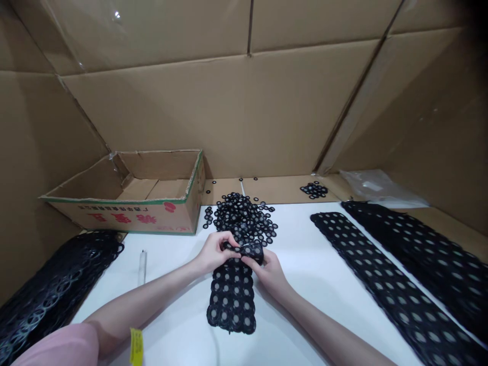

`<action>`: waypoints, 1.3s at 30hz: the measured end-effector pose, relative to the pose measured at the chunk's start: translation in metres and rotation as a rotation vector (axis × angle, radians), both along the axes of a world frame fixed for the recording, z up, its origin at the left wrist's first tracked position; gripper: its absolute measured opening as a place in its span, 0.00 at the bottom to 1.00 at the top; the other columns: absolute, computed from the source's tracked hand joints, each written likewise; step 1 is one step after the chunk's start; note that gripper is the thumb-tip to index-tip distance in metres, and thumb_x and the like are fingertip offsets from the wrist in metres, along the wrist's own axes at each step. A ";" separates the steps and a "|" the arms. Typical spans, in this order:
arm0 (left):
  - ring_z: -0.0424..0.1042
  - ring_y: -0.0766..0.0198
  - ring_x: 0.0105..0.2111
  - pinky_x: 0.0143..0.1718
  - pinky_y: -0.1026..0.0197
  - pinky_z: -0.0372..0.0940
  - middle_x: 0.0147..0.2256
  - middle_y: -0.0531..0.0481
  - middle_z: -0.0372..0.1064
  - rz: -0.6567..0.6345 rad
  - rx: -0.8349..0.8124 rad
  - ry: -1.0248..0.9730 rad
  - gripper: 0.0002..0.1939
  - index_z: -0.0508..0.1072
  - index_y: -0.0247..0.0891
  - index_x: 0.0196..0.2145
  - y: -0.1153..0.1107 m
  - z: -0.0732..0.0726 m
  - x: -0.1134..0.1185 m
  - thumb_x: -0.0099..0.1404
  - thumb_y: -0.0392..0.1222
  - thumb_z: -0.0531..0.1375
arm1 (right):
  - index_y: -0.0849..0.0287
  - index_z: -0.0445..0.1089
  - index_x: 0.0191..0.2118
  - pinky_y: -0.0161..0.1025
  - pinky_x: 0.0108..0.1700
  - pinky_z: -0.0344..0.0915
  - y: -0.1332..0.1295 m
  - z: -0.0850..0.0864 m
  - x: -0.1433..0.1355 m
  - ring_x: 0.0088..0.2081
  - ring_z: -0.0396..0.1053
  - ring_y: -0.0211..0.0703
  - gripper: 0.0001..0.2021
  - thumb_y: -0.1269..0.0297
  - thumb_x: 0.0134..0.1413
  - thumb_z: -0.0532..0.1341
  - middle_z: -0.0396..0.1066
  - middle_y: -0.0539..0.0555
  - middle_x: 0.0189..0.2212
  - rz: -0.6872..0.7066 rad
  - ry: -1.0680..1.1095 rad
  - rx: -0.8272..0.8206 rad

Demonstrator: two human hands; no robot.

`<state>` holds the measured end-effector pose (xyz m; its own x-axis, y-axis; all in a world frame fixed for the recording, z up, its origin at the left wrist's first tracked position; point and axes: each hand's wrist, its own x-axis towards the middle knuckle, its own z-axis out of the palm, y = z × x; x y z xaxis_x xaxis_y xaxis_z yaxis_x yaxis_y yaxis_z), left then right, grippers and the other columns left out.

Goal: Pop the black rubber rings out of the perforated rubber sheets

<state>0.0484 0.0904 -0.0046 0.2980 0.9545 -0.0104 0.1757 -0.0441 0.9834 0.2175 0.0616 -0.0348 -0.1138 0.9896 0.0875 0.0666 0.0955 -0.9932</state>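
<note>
A black sheet of joined rings (232,295) lies on the white table in front of me, its far end lifted and folded over in my fingers. My left hand (216,252) pinches the raised edge on its left side. At the right corner of the same edge, my right hand (270,272) grips with the thumb in front and the fingers behind. Just beyond my hands is a heap of loose small black rings (244,216). Whether a single ring sits between my fingertips is too small to tell.
An open cardboard box (152,213) stands at back left. Black ring sheets are stacked at left (57,274), with long strips (381,274) at right. A smaller ring pile (314,190), a plastic bag (381,185) and a pen-like tube (142,267) lie around. Cardboard walls (229,112) enclose the table.
</note>
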 end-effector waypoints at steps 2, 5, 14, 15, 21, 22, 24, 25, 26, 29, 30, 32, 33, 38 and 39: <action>0.65 0.67 0.28 0.31 0.66 0.58 0.24 0.54 0.68 0.009 0.015 0.017 0.08 0.70 0.33 0.22 -0.001 -0.001 0.001 0.45 0.29 0.66 | 0.59 0.72 0.27 0.40 0.33 0.66 0.000 0.000 0.000 0.30 0.68 0.45 0.11 0.56 0.45 0.65 0.75 0.53 0.26 -0.003 -0.006 0.009; 0.66 0.66 0.29 0.31 0.66 0.58 0.25 0.53 0.69 0.013 0.065 0.075 0.06 0.70 0.33 0.23 -0.003 0.000 0.001 0.48 0.29 0.65 | 0.60 0.71 0.25 0.40 0.32 0.65 0.000 -0.002 0.000 0.28 0.67 0.45 0.11 0.56 0.44 0.65 0.74 0.53 0.25 -0.014 -0.014 0.015; 0.68 0.64 0.33 0.34 0.65 0.59 0.31 0.50 0.72 -0.148 0.106 0.106 0.12 0.77 0.35 0.32 0.007 0.019 -0.011 0.47 0.39 0.71 | 0.61 0.73 0.28 0.41 0.35 0.66 0.001 -0.004 0.003 0.30 0.69 0.46 0.14 0.54 0.43 0.67 0.76 0.55 0.28 0.004 0.082 -0.022; 0.68 0.65 0.32 0.33 0.65 0.59 0.30 0.51 0.72 -0.143 0.067 0.081 0.12 0.77 0.34 0.31 0.008 0.018 -0.011 0.46 0.38 0.71 | 0.61 0.73 0.28 0.41 0.35 0.66 0.001 -0.004 0.003 0.30 0.69 0.46 0.14 0.54 0.43 0.67 0.76 0.55 0.28 0.008 0.082 -0.025; 0.67 0.67 0.27 0.31 0.66 0.59 0.26 0.52 0.72 -0.052 -0.044 -0.016 0.12 0.77 0.32 0.26 0.009 0.007 -0.007 0.40 0.33 0.72 | 0.61 0.72 0.28 0.40 0.34 0.65 0.000 -0.003 0.001 0.30 0.69 0.45 0.11 0.57 0.44 0.66 0.75 0.55 0.28 0.018 0.055 -0.029; 0.68 0.67 0.27 0.31 0.66 0.59 0.25 0.52 0.72 -0.035 -0.040 -0.015 0.11 0.77 0.32 0.25 0.009 0.006 -0.006 0.40 0.32 0.71 | 0.61 0.72 0.28 0.40 0.35 0.65 0.000 -0.004 0.001 0.30 0.69 0.45 0.11 0.57 0.44 0.66 0.75 0.55 0.28 0.022 0.052 -0.029; 0.68 0.66 0.28 0.31 0.66 0.60 0.26 0.51 0.73 -0.010 -0.037 -0.017 0.11 0.77 0.32 0.25 0.008 0.005 -0.006 0.40 0.32 0.71 | 0.62 0.72 0.28 0.41 0.35 0.65 0.000 -0.004 0.001 0.31 0.69 0.46 0.11 0.57 0.44 0.66 0.75 0.55 0.28 0.023 0.054 -0.029; 0.69 0.66 0.28 0.31 0.66 0.60 0.26 0.50 0.74 -0.003 -0.040 -0.022 0.11 0.78 0.32 0.25 0.008 0.004 -0.006 0.40 0.32 0.71 | 0.62 0.72 0.29 0.41 0.35 0.65 0.001 -0.005 0.001 0.31 0.69 0.46 0.11 0.57 0.44 0.66 0.76 0.56 0.28 0.021 0.058 -0.028; 0.70 0.65 0.28 0.31 0.66 0.61 0.27 0.50 0.74 0.002 -0.046 -0.032 0.11 0.78 0.32 0.26 0.008 0.004 -0.006 0.41 0.33 0.71 | 0.62 0.72 0.29 0.41 0.35 0.65 0.001 -0.005 0.001 0.31 0.69 0.46 0.12 0.57 0.44 0.66 0.76 0.56 0.29 0.016 0.062 -0.026; 0.71 0.65 0.29 0.32 0.65 0.62 0.29 0.49 0.75 -0.002 -0.057 -0.058 0.13 0.78 0.33 0.28 0.008 0.006 -0.007 0.41 0.34 0.71 | 0.61 0.72 0.29 0.41 0.35 0.65 0.001 -0.006 0.002 0.31 0.69 0.46 0.12 0.57 0.44 0.66 0.75 0.56 0.29 0.009 0.065 -0.017; 0.71 0.65 0.29 0.32 0.66 0.61 0.29 0.49 0.76 -0.014 -0.057 -0.059 0.13 0.79 0.33 0.29 0.008 0.006 -0.008 0.41 0.34 0.71 | 0.61 0.72 0.29 0.41 0.35 0.65 0.002 -0.006 0.002 0.31 0.69 0.46 0.12 0.57 0.45 0.66 0.75 0.56 0.29 0.011 0.065 -0.012; 0.71 0.65 0.29 0.32 0.66 0.61 0.29 0.49 0.76 -0.048 -0.052 -0.053 0.13 0.79 0.33 0.29 0.008 0.008 -0.009 0.42 0.34 0.71 | 0.61 0.73 0.29 0.41 0.36 0.66 0.002 -0.006 0.003 0.32 0.69 0.46 0.12 0.56 0.45 0.66 0.75 0.56 0.29 0.015 0.065 -0.008; 0.71 0.65 0.29 0.32 0.66 0.62 0.29 0.49 0.76 -0.063 -0.050 -0.047 0.13 0.79 0.33 0.30 0.009 0.009 -0.009 0.43 0.34 0.71 | 0.61 0.73 0.30 0.41 0.37 0.66 0.002 -0.006 0.003 0.32 0.70 0.47 0.12 0.56 0.45 0.66 0.76 0.56 0.30 0.016 0.067 -0.008; 0.71 0.65 0.28 0.30 0.66 0.61 0.28 0.49 0.75 -0.040 -0.031 -0.027 0.11 0.78 0.32 0.28 0.008 0.010 -0.008 0.43 0.34 0.71 | 0.62 0.72 0.29 0.41 0.35 0.65 0.001 -0.007 0.003 0.31 0.69 0.46 0.13 0.56 0.45 0.66 0.75 0.56 0.29 0.028 0.054 -0.011; 0.71 0.65 0.29 0.31 0.66 0.61 0.28 0.49 0.75 -0.024 -0.025 -0.030 0.10 0.78 0.32 0.27 0.007 0.009 -0.008 0.43 0.34 0.71 | 0.62 0.73 0.30 0.41 0.35 0.65 0.001 -0.007 0.002 0.31 0.70 0.47 0.13 0.56 0.45 0.66 0.76 0.56 0.29 0.030 0.051 -0.011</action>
